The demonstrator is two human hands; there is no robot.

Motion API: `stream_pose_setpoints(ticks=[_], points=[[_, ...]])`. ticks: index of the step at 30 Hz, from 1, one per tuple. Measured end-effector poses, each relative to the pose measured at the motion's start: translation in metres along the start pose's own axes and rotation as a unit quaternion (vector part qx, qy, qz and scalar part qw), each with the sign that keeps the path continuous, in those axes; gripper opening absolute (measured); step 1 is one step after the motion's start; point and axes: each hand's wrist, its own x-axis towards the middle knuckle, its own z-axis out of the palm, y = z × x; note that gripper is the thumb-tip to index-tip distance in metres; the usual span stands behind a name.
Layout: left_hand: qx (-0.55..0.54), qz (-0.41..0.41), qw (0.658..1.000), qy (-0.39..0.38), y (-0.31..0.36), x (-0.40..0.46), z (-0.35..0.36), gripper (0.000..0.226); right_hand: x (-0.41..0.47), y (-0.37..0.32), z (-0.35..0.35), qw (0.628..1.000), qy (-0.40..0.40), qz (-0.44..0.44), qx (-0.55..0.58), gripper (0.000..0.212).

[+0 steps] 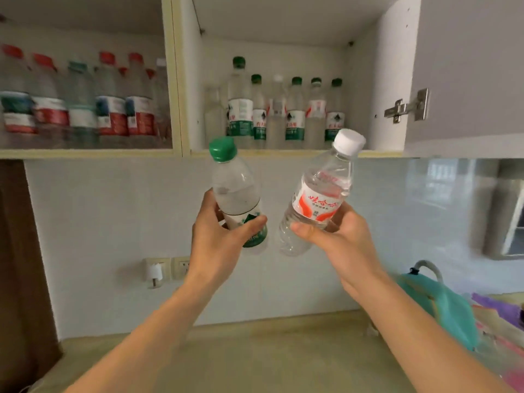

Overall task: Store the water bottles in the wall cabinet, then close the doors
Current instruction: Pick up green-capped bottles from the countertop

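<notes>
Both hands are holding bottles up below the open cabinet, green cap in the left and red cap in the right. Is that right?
Not quite. The head view shows the right hand holding a white-capped bottle, not red-capped. The left hand does hold the green-capped bottle, both raised below the open cabinet.

Soft, even daylight, bright on the white tiled wall (113,222) with a window's glare at right, dim inside the cabinet (283,38) top, motion blur over the left shelf bottles (79,95), wide-angle bending at the edges, worktop (269,358) corners smeared, centre fairly sharp.
</notes>
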Motion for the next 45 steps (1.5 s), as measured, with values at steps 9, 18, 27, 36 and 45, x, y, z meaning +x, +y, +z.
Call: stream_pose_setpoints(ticks=[9,18,27,36,45], points=[[0.012,0.149,0.988,-0.039,0.090,0.084,0.016,0.062,0.089,-0.100,-0.019,0.993,0.041,-0.102,-0.029,0.054],[0.042,0.139,0.988,-0.043,0.103,0.149,0.050,0.063,0.177,-0.103,-0.024,0.997,0.061,-0.013,-0.036,0.063],[0.053,0.031,0.998,-0.028,0.078,0.207,0.071,0.054,0.228,-0.068,-0.031,0.992,0.065,0.007,-0.109,0.059],[0.082,-0.028,0.994,-0.063,0.049,0.247,0.086,0.051,0.266,-0.061,-0.027,0.978,0.009,0.041,-0.202,0.049],[0.139,-0.021,0.987,-0.073,0.032,0.271,0.106,0.055,0.285,-0.055,-0.029,0.970,-0.036,0.061,-0.234,0.043]])
